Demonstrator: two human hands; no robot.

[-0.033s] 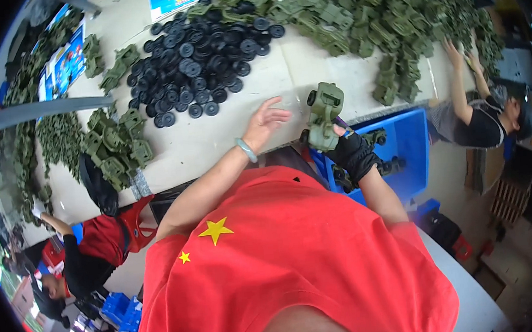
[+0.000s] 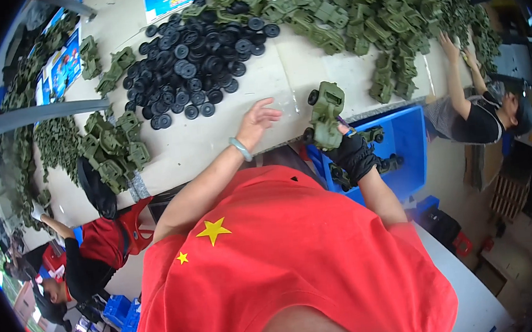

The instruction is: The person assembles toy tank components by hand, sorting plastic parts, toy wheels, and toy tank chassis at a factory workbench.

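My right hand (image 2: 353,152), in a black glove with bare fingertips, is closed around a green toy vehicle (image 2: 326,111). Black wheels show on the vehicle's left side; its far side is hidden. My left hand (image 2: 258,123) is bare, with a pale bangle at the wrist. It hovers over the near part of the table with its fingers apart and nothing in them. Beyond it lies a heap of black toy wheels (image 2: 190,62).
Green toy vehicle bodies (image 2: 341,7) are heaped across the table's far right. More green parts (image 2: 109,148) lie at left. A blue bin (image 2: 421,146) by my right hand holds wheeled vehicles. Other people work at both sides. A grey bar (image 2: 40,116) crosses the left.
The whole view has shifted slightly, so the table and its heaps sit a little further left. My right hand still grips the toy vehicle; my left hand stays apart from it.
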